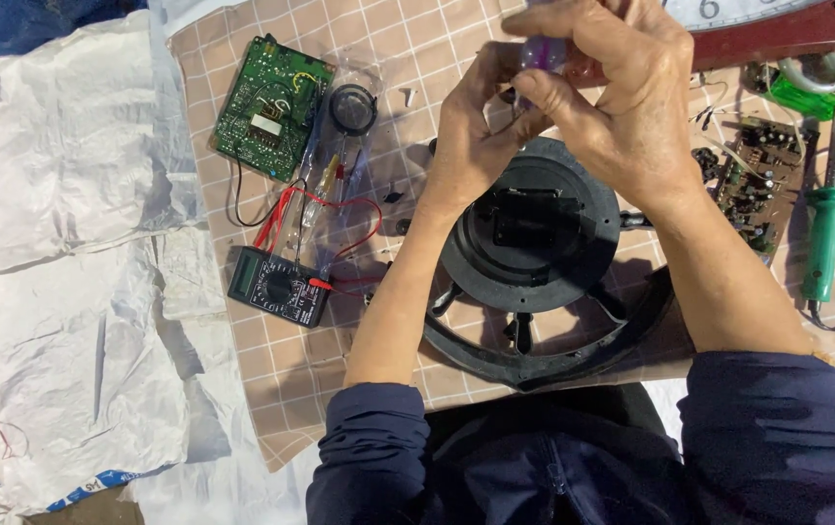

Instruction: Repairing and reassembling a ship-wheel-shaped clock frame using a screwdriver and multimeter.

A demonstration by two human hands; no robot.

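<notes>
Purple small part [542, 53] pinched btwn both hands, left hand [476, 136] & right hand [612, 97], over black round housing [534, 233]; looks mid-fitting, next needs steady lowering.

Bare hands [553, 107], dark navy sleeves [777, 428] pushed up the forearms.

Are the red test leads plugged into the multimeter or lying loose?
Plugged in, apparently: the red test leads loop down to the black multimeter, ending at its face.

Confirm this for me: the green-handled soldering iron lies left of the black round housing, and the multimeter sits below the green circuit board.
Not quite. In the head view the green-handled soldering iron lies right of the black round housing, not left. The multimeter does sit below the green circuit board.
</notes>
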